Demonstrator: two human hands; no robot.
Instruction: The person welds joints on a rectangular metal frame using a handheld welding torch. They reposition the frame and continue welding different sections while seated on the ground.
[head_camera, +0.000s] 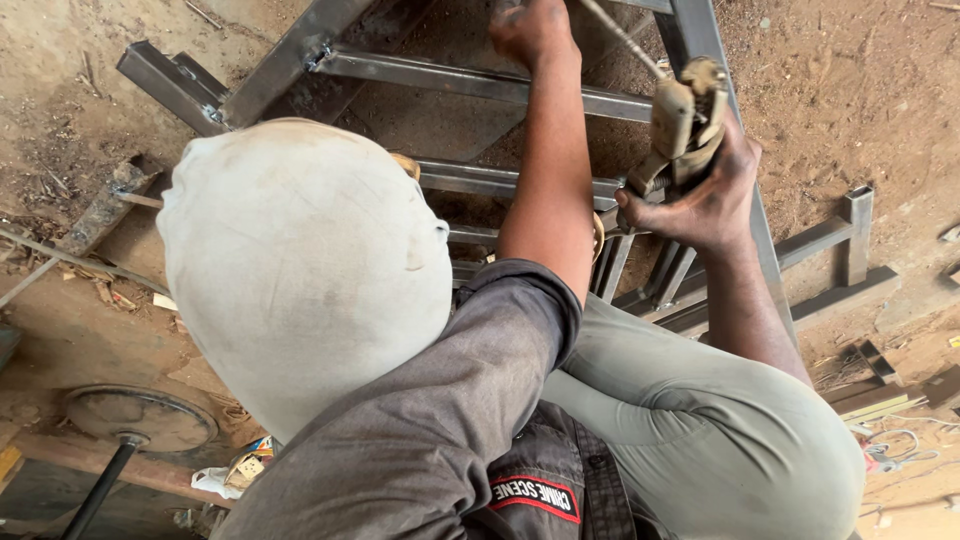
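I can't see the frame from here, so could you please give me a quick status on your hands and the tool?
Right hand gripping welding electrode holder. Left hand at top edge, on steel frame. Nothing blocking.

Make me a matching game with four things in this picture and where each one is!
Things:
1. white cloth
2. electrode holder
3. round disc
4. left hand

Places:
A. on the ground, bottom left
B. in the right hand
C. over the person's head
D. at the top, on the steel frame

Pairs: 1-C, 2-B, 3-A, 4-D
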